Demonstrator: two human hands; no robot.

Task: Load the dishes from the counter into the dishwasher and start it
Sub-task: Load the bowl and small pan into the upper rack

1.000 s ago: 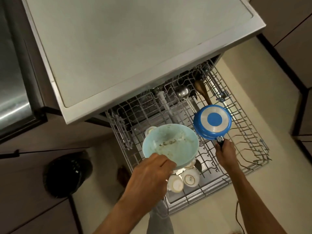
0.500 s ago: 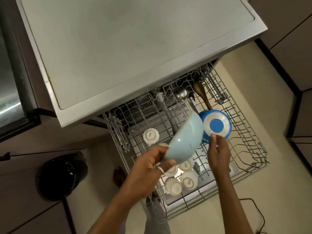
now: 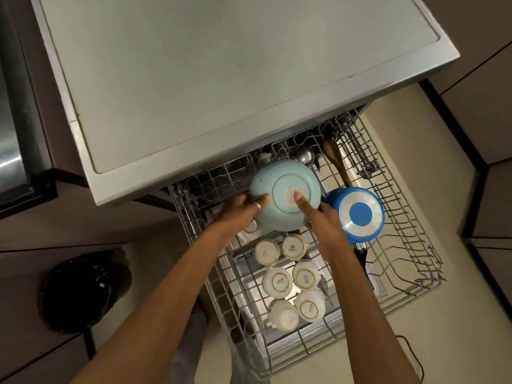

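A light blue bowl (image 3: pixel 285 173) lies upside down at the back of the pulled-out dishwasher rack (image 3: pixel 410 245). My left hand (image 3: pixel 238 214) holds its left rim with fingers over the outer wall. My right hand (image 3: pixel 324 220) presses a straight index finger on the bowl's base ring. Just to the right a blue pan (image 3: pixel 360 214) lies bottom up, its black handle pointing toward me. Several white cups (image 3: pixel 277 282) stand upside down in the rack's front middle.
A wooden spoon (image 3: pixel 335 159) and a metal ladle (image 3: pixel 304 156) lie at the rack's back. The grey dishwasher top (image 3: pixel 221 79) overhangs the rack's rear. A black bin (image 3: pixel 74 295) stands on the floor at left. A cable (image 3: pixel 412 356) runs along the floor at right.
The bowl has been turned from upright to bottom up and moved back into the rack. My right hand left the pan's handle and came onto the bowl's base.
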